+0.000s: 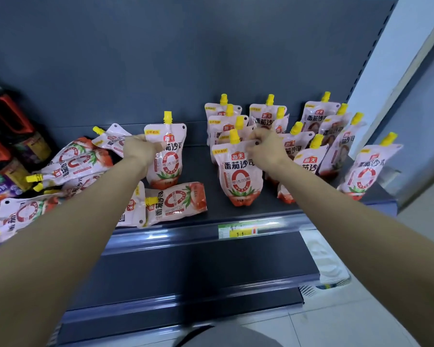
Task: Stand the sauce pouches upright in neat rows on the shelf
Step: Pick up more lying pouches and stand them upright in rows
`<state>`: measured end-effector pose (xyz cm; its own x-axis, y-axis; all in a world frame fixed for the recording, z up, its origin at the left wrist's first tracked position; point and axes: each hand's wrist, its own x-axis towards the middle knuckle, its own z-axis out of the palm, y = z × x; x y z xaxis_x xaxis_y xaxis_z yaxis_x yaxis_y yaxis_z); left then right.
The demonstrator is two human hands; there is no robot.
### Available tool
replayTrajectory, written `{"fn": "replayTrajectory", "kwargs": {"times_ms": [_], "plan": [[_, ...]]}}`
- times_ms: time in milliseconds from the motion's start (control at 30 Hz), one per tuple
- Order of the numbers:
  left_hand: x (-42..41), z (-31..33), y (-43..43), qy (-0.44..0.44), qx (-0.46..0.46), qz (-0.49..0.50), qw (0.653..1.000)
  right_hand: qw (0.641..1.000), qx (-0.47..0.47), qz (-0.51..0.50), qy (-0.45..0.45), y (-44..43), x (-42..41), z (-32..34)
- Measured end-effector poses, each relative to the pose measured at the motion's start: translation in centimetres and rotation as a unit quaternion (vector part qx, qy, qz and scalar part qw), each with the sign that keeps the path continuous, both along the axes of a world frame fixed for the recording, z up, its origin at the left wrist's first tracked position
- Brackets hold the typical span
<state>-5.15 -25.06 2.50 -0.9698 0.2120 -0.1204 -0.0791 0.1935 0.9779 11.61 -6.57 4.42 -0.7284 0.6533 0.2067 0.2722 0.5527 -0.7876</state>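
Pink tomato sauce pouches with yellow spouts fill a dark shelf [236,214]. My left hand [140,150] grips the upper left corner of an upright pouch [167,159] standing mid-shelf. My right hand [264,146] pinches the top right corner of another upright pouch [238,171] at the front of the standing group. Behind and right of it several pouches [318,121] stand in rough rows, one [366,169] leaning at the far right. On the left several pouches [73,161] lie flat in a heap, and one [176,201] lies on its side near the front edge.
Dark bottles with red handles [8,126] and a purple packet [0,186] crowd the far left. A green and yellow price tag [237,231] sits on the shelf's front rail. A lower shelf [186,266] juts out below. A white wall and tiled floor lie to the right.
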Motion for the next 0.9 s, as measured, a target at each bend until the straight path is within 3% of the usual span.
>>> {"fn": "replayTrajectory", "kwargs": {"times_ms": [233, 533, 767, 900], "plan": [[-0.1, 0.1, -0.1, -0.001, -0.021, -0.005, 1.000, 0.995, 0.002, 0.016, -0.094, 0.9, 0.8, 1.1], [-0.7, -0.1, 0.1, -0.006, -0.032, -0.006, 0.999, 0.958, 0.115, 0.003, -0.262, 0.9, 1.0, 3.2], [-1.4, -0.4, 0.2, 0.004, -0.012, -0.002, 1.000, 0.932, 0.165, 0.045, -0.321, -0.2, 1.2, 6.2], [-2.0, -0.7, 0.0, 0.000, 0.013, 0.003, 1.000, 0.939, 0.200, 0.080, -0.269, -2.1, 0.2, 8.2]]}}
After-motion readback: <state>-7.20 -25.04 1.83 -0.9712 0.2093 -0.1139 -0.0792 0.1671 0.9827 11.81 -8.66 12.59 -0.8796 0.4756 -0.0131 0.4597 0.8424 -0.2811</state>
